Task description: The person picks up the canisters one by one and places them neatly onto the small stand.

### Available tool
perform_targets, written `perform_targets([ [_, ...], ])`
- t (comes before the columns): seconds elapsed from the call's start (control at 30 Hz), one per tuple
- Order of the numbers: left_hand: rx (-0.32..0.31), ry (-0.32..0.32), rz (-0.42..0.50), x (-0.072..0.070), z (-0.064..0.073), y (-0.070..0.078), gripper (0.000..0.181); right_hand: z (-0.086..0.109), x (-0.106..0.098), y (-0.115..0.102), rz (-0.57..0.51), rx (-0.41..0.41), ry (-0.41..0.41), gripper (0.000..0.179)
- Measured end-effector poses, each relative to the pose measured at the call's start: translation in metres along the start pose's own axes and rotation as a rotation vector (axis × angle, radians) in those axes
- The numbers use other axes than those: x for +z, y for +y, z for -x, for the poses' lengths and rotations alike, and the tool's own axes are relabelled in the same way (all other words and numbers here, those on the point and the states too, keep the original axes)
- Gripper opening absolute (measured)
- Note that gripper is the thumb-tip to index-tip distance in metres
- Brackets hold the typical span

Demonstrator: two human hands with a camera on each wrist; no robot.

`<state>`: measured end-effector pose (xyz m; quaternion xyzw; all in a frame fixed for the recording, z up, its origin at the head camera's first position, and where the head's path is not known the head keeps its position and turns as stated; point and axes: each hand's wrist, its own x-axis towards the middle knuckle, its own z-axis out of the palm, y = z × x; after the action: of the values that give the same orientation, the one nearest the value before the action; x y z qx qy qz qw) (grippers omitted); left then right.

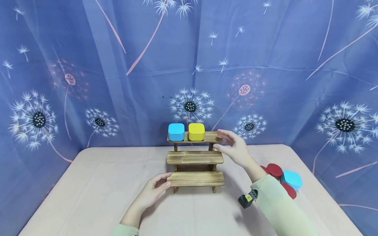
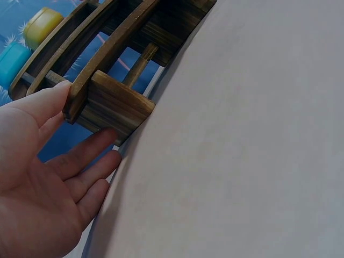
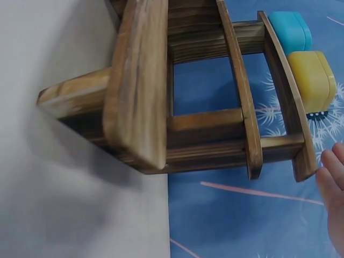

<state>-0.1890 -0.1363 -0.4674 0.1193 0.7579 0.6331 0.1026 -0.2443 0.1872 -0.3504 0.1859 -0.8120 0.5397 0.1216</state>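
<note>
A three-tier wooden display stand (image 1: pixel 195 158) is upright on the pale-covered table. Its top tier carries a light blue rounded box (image 1: pixel 176 132) at the left and a yellow rounded box (image 1: pixel 196 132) beside it. At the left end of the bottom tier is my left hand (image 1: pixel 149 193); in the left wrist view its thumb (image 2: pixel 51 101) touches the tier's edge while the other fingers stretch out beneath. My right hand (image 1: pixel 237 150) is at the right end of the top tier, fingers extended, fingertips at the wood's edge. Neither hand holds a box.
Right of the stand, partly behind my right forearm, lie several red round things (image 1: pixel 275 170) and another light blue box (image 1: pixel 291 179). A blue dandelion-print curtain (image 1: pixel 147 98) hangs behind and on both sides of the table (image 1: pixel 97 190).
</note>
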Motion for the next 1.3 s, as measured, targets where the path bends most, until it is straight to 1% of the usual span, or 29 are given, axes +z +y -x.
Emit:
perform_targets([
  [0.27,-0.004,0.010,-0.001,-0.001,0.000,-0.002,0.047,0.016,-0.008,0.007,-0.041,0.004,0.021,0.060],
  [0.43,-0.015,-0.001,0.019,0.000,-0.001,0.001,0.048,0.026,-0.013,0.013,-0.030,-0.027,0.035,0.057],
  [0.67,-0.007,-0.003,0.023,-0.001,-0.001,0.001,0.048,0.039,-0.020,0.016,-0.020,-0.005,0.059,0.058],
  [0.77,-0.013,-0.002,0.022,-0.001,-0.001,0.001,0.048,0.045,-0.024,0.017,-0.011,-0.002,0.063,0.057],
  [0.9,-0.023,0.000,0.017,-0.001,0.001,0.000,0.047,0.056,-0.030,0.020,0.033,0.000,0.081,0.057],
  [1.1,-0.006,0.009,0.008,-0.001,0.000,0.001,0.047,0.068,-0.041,0.024,0.077,0.009,0.128,0.056],
  [1.3,-0.002,0.014,0.014,-0.001,0.000,0.002,0.047,0.080,-0.052,0.026,0.129,0.060,0.150,0.057],
])
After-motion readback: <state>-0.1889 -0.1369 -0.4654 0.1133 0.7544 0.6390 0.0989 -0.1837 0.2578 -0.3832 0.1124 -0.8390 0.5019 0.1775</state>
